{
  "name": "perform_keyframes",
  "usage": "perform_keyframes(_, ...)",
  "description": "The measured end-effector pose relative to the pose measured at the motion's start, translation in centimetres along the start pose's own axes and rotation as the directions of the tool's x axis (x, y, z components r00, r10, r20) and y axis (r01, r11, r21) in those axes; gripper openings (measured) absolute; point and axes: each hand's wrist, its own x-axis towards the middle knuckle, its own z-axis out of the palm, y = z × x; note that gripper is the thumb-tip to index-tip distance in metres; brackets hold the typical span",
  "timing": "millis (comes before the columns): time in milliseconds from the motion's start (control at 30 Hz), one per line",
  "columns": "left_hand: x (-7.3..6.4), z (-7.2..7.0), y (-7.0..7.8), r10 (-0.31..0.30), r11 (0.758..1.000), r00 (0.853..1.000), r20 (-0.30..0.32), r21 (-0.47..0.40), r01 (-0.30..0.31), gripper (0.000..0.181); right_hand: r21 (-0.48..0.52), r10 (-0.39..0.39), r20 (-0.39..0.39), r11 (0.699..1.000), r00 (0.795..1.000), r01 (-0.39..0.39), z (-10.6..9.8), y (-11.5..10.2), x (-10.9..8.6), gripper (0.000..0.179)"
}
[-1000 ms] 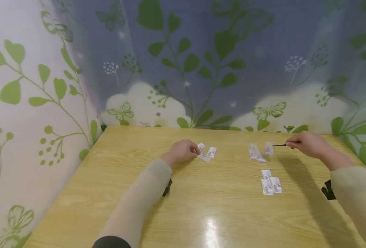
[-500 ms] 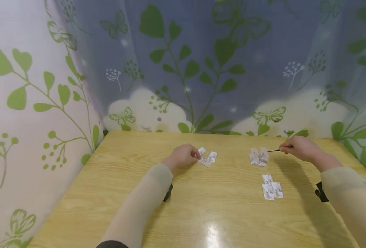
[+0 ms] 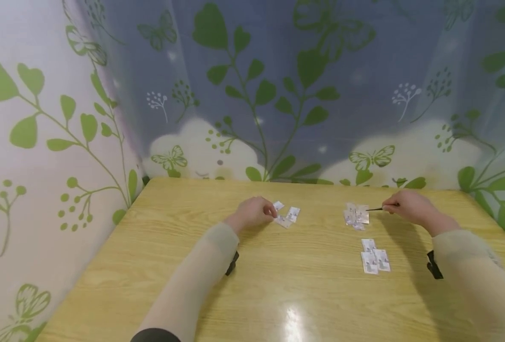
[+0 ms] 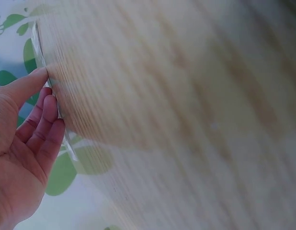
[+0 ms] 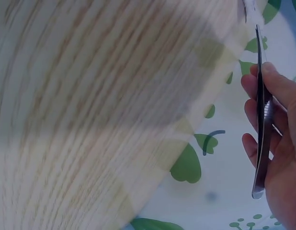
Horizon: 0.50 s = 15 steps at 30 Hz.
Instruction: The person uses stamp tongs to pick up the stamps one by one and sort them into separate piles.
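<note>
My right hand (image 3: 411, 207) pinches dark metal tweezers (image 5: 264, 120) between thumb and fingers. Their tips reach the right edge of a small clear printed packet (image 3: 363, 214), which overlaps others in the back right cluster. At the left cluster, my left hand (image 3: 256, 212) has its fingertips at the edge of a small printed packet (image 3: 284, 221). Thumb and fingers rest along that thin edge in the left wrist view, loosely bent. Beside it lie two more packets, one of them a white packet (image 3: 293, 214) to the right.
A third group of overlapping white packets (image 3: 369, 262) lies nearer on the right side of the wooden table (image 3: 303, 280). Leaf-patterned cloth (image 3: 252, 95) rises behind the table's back edge and along its left side.
My right hand has moved left with the tweezers, bringing the packet at their tips from beside the back right cluster onto it. The left hand stays at its packets.
</note>
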Motion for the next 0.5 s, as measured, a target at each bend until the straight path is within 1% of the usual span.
perform_keyframes(167, 0.11, 0.35, -0.16, 0.006, 1.000, 1.000, -0.001, -0.010, -0.006, 0.008, -0.040, -0.004, 0.010, 0.999, 1.000, 0.005, 0.16, -0.12, 0.02, 0.023)
perform_keyframes(267, 0.14, 0.29, -0.12, 0.004, 1.000, 1.000, -0.006, -0.001, -0.004, 0.009, -0.062, 0.002, 0.007, 0.998, 1.000, -0.001, 0.24, -0.10, 0.09, 0.023)
perform_keyframes(500, 0.03, 0.00, 0.07, 0.000, 1.000, 1.000, 0.001, 0.023, 0.000, 0.007, -0.062, 0.041, 0.002, 0.997, 0.999, -0.041, 0.31, -0.22, -0.46, 0.028)
